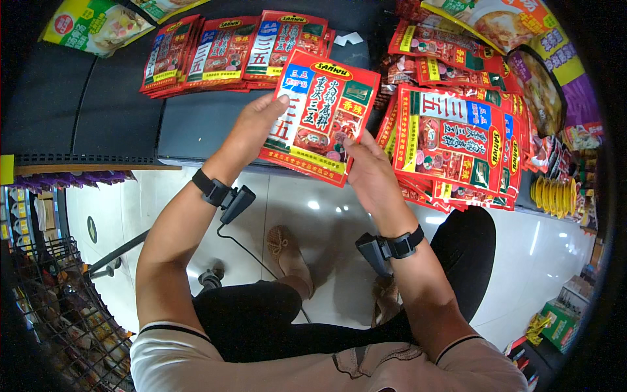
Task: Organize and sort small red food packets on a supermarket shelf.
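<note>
Between both hands is a red Sanwu hot pot seasoning packet [321, 117], its printed front facing up, just over the front edge of a dark shelf [201, 127]. My left hand [257, 122] grips its left edge, thumb on top. My right hand [367, 164] holds the lower right edge, thumb also on the front. Behind the held packet, similar red packets [220, 51] lie in overlapping stacks at the shelf's back. To the right is a larger, untidy pile of the same packets [448, 137], some turned sideways, close to my right hand.
Green and yellow food bags [98, 27] lie at the back left, a large food bag [494, 19] at the back right. A white paper scrap [349, 38] rests behind the packets. A black wire cart [63, 304] with goods stands at the lower left. Yellow round packs [553, 196] hang at right.
</note>
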`<state>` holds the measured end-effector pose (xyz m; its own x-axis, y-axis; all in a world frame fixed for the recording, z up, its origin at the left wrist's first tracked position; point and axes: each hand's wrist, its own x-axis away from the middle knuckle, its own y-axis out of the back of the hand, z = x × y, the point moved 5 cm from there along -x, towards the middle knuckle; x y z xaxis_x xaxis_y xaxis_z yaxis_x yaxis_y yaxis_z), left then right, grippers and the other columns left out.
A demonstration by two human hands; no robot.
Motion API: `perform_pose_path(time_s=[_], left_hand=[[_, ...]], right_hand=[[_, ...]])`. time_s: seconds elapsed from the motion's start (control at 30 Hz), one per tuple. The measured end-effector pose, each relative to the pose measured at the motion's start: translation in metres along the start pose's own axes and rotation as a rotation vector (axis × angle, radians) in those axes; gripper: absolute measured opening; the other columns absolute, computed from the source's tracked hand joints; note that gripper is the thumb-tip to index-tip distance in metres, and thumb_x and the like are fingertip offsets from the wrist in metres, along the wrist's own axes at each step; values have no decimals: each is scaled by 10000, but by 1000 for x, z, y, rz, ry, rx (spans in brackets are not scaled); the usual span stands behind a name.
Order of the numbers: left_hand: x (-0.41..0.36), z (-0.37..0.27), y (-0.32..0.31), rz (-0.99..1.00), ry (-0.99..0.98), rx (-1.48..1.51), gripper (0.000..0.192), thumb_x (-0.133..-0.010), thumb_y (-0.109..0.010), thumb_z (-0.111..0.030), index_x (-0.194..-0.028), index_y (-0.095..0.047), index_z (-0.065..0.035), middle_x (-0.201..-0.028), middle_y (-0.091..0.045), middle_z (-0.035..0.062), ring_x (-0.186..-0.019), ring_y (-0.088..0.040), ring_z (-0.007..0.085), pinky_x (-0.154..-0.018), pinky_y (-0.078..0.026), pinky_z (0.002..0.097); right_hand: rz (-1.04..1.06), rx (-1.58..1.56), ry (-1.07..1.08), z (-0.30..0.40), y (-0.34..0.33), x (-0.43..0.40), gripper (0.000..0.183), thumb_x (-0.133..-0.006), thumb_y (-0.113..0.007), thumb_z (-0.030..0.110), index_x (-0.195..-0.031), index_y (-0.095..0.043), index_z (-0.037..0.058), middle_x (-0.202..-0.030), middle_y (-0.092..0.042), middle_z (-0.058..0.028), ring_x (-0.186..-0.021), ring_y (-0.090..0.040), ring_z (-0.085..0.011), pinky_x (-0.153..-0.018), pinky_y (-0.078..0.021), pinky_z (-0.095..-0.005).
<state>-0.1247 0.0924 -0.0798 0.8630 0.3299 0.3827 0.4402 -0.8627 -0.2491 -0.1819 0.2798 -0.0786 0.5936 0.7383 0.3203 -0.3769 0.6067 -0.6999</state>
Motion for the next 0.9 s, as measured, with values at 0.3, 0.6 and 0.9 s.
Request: perform_pose_path(time_s=[0.3,0.6,0.9], left_hand=[[1,-5,-4,4,-119,70,342,-971,-534,-276,-1197,-565,-21,-1049,-664,59,-902,-642,112,-818,-520,277],[12,-5,-28,-32,-204,-196,595,-970,-468,-469,-1422,-362,-97,-1239,-534,102,-1117,-529,178,-922,-454,331],[9,15,-42,547,162,747,664,-947,-342,-572,-1397,-394,-87,-1286,-524,235,-1083,-582,358,-928,-495,457]], right_hand=[[-50,70,86,4,-8,1,303,-981,-487,119,-1270,-518,35,-1196,-596,-52,-1046,-566,-118,-913,-466,-276],[-37,589,344,27,-41,13,368,-980,-507,200,-1289,-496,1,-1162,-609,-103,-999,-597,-165,-890,-468,-285],[258,1276,773,15,-95,41,415,-899,-615,205,-1266,-546,26,-1337,-482,-191,-1244,-460,-340,-1058,-332,-395]])
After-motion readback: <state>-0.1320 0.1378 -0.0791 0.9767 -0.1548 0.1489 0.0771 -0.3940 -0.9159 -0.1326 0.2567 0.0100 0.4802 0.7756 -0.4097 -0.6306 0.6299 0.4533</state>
